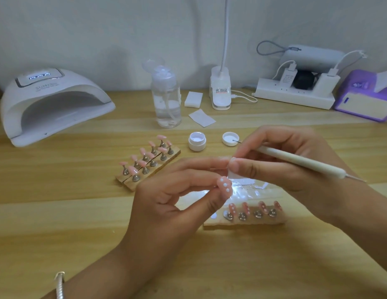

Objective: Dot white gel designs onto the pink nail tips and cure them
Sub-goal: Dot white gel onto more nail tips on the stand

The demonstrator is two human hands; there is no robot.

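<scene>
Though well begun, far from finished —
Dotted: four nail tips [246, 207] on near holder [231, 225], a fifth tip [225, 187] pinched in left hand [173, 199].
Right hand [281, 160]: gripping dotting tool [300, 161].
Undotted: plain tips [141, 162] on far holder [132, 184].
Curing: likely ahead — lamp [52, 104] apart, far left on bench.

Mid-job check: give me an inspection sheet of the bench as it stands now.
Surface: wooden table, shiny plastic sheet under the hands.
Job's things: dotted nail tip in hand; gel pot open, lid beside it; rack of plain tips; rack of dotted tips; curing lamp, display lit.
Clutter: pump bottle, white pad, purple box.
Hands: left hand pinches the dotted nail tip; right hand grips the dotting tool.
Cables: charger leads at the power strip, apart from the work.
Surroundings: plain wall.
</scene>
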